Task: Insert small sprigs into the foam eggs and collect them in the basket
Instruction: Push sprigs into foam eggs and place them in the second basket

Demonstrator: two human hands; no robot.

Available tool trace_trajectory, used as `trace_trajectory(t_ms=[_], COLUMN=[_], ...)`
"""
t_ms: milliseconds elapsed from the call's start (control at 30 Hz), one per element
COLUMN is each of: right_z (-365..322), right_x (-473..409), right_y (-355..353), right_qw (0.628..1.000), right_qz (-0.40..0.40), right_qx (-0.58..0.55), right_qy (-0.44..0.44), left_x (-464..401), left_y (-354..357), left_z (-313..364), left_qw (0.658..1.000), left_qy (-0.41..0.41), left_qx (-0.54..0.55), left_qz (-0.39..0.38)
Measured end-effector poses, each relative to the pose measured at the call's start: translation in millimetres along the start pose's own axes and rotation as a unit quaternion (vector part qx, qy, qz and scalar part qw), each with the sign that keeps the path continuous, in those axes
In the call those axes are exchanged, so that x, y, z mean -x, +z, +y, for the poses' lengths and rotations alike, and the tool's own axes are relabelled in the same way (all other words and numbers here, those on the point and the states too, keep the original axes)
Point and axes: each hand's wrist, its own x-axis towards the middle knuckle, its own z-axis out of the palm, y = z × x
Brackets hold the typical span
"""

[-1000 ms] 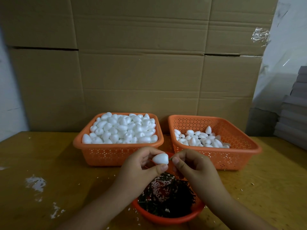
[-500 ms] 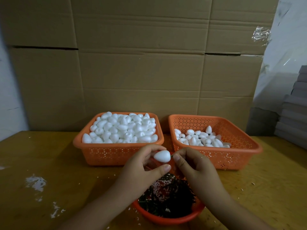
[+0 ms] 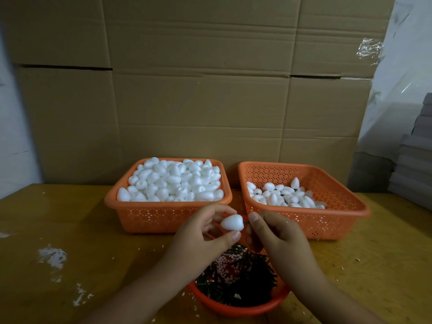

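My left hand (image 3: 201, 232) pinches the foam egg (image 3: 232, 222); my right hand (image 3: 273, 232), fingers curled, sits just beside it. Squeezing harder could dent the foam.

Dim, warm indoor light with a yellowish cast. The light seems to fall from above and slightly in front, leaving soft shadows on the wooden table (image 3: 70, 220) beside the left orange basket (image 3: 163, 216). White foam eggs (image 3: 177, 181) are the brightest area, close to washed out. The dark sprigs in the near bowl (image 3: 236, 309) lose detail in shadow. Clear tape (image 3: 370, 49) at upper right catches a small glare. Wide-angle bending curves the cardboard wall (image 3: 198, 90) towards the edges, and the corners look softer.
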Motion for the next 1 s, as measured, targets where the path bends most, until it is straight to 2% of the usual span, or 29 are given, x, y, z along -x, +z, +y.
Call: trace_trajectory(t_ms=[233,500,1000], right_z=[0.3,5.4,-2.9], right_x=[-0.5,-0.8,0.8], right_y=[-1.0,-1.4,-0.6], right_qw=[0.999,1.0,1.0], right_qz=[-0.007,-0.001,0.0], right_qx=[-0.037,0.016,0.013], right_qy=[0.01,0.003,-0.003], left_x=[0.0,0.8,0.0], left_y=[1.4,0.0,0.4], left_z=[0.3,-0.2,-0.3], left_qw=[1.0,1.0,1.0], left_qy=[0.007,0.004,0.014], left_qx=[0.005,0.0,-0.01], left_qz=[0.008,0.006,0.002])
